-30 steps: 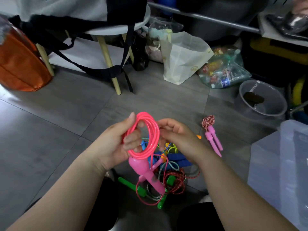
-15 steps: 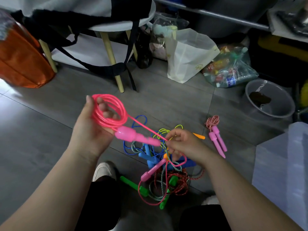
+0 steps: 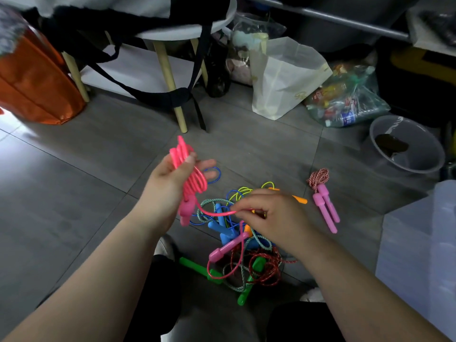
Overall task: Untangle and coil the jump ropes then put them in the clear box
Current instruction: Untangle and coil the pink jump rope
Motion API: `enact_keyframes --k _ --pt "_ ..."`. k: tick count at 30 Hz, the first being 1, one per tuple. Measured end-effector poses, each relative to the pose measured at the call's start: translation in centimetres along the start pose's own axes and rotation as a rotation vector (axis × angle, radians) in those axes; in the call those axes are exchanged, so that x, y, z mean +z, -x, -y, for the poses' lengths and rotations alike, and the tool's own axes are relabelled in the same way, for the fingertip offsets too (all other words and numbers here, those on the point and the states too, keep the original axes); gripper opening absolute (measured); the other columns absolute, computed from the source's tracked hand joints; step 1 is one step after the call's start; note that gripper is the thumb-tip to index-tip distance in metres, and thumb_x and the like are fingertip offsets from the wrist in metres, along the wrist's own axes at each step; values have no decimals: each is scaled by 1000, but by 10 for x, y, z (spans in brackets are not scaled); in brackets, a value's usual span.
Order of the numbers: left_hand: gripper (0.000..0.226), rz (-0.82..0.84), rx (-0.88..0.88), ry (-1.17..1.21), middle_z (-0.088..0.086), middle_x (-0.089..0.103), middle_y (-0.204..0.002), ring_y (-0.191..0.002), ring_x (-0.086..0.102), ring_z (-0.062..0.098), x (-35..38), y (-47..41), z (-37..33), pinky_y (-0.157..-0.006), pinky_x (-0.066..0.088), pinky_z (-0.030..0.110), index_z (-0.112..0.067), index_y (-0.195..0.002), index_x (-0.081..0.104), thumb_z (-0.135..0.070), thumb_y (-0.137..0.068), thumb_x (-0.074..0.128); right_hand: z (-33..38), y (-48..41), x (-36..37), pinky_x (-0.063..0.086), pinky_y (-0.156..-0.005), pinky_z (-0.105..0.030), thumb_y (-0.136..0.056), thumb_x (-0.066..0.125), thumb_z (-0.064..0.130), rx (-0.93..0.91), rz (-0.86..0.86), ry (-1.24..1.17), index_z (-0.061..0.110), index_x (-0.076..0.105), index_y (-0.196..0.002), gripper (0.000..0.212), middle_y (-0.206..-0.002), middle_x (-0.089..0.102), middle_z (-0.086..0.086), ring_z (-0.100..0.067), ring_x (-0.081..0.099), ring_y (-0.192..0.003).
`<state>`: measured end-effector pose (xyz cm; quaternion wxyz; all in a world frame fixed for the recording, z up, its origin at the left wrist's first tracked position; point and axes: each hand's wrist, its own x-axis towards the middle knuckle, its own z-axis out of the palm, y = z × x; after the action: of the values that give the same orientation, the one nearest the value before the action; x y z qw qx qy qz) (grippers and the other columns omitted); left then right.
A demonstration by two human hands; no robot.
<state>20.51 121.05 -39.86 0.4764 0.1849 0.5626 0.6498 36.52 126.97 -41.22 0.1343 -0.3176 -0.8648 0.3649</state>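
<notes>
My left hand point(image 3: 170, 183) holds the coiled bright pink jump rope point(image 3: 190, 174), thumb pressed over the loops, with one pink handle point(image 3: 185, 211) hanging below the palm. My right hand point(image 3: 269, 215) pinches the free pink strand running out of the coil. The rope's second pink handle point(image 3: 228, 246) lies on a tangled pile of ropes point(image 3: 241, 248) on the floor, with blue, green, orange and red parts. A coiled red-and-white rope with pink handles point(image 3: 324, 201) lies apart to the right. The clear box point(image 3: 419, 248) stands at the right edge.
A grey basin point(image 3: 407, 146) sits at the far right. A white bag point(image 3: 283, 77) and a plastic bag of items point(image 3: 345, 99) stand behind. A stool with wooden legs point(image 3: 170, 80) and an orange bag point(image 3: 34, 80) are at the far left. My shoes show near the pile.
My left hand carried the pink coil out to the left and turned it edge-on. My right hand slid along the free strand, drawing it out from the coil, and now pinches it lower.
</notes>
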Motion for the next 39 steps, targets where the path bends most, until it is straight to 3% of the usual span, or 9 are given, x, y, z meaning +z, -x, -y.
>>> enact_keyframes --k 5,8,11,19,26,31,35,37,39 --pt "14 242 -195 -273 -3 66 -53 -48 62 4 17 15 14 -49 48 18 -9 -91 50 -4 -94 38 2 -4 -2 34 -55 -17 -74 47 37 -103 -134 -7 20 73 -84 33 -67 46 20 0 43 -65" --pt "20 363 -314 -254 5 66 -54 -44 62 14 20 17 18 -48 51 22 -6 -86 55 -1 -93 36 1 -3 -5 36 -59 -19 -74 57 28 -86 -161 10 19 72 -83 20 -67 52 19 -2 47 -66" --pt "13 395 -385 -219 9 65 -52 -38 57 17 19 16 14 -42 48 19 -2 -84 53 -8 -85 41 -2 -2 -8 38 -62 -23 -74 58 24 -64 -205 6 16 70 -79 15 -73 63 5 -9 52 -73" --pt "25 428 -490 -255 13 61 -48 -36 55 18 17 15 13 -41 44 19 -1 -78 50 -7 -92 30 0 -3 -9 41 -57 -20 -77 53 31 -167 -370 41 14 70 -76 25 -68 65 2 -11 53 -69" --pt "28 429 -411 -347 7 59 -43 -33 52 13 17 15 20 -37 43 15 -1 -70 52 -5 -93 37 14 -2 -8 39 -57 -14 -78 57 25 -284 -446 7 9 71 -77 21 -67 63 2 -9 51 -61" --pt "40 379 -415 -212 2 44 -34 -25 38 9 15 13 19 -33 35 13 -9 -50 63 -10 -84 42 -6 -8 -13 44 -63 -22 -74 66 24 -15 -403 -107 12 71 -78 14 -73 68 -1 -13 57 -69" --pt "39 614 -487 136 -3 39 -31 -23 31 7 3 6 14 -38 37 15 -12 -61 67 -47 -72 52 -19 -8 -13 43 -64 -27 -83 63 17 137 -295 -180 7 70 -86 12 -66 64 0 -10 55 -67" --pt "40 795 -519 455 6 60 -51 -39 46 12 -5 0 14 -57 50 25 0 -93 65 -38 -88 51 -27 -8 -15 40 -59 -27 -87 57 16 221 -268 -185 7 69 -89 15 -58 54 8 -5 49 -59" --pt "39 682 -422 506 17 63 -74 -57 47 21 -13 -1 11 -77 49 39 12 -115 49 -20 -99 34 -31 -8 -11 40 -61 -28 -90 52 19 274 -184 -155 10 67 -91 17 -56 50 10 -4 48 -56"
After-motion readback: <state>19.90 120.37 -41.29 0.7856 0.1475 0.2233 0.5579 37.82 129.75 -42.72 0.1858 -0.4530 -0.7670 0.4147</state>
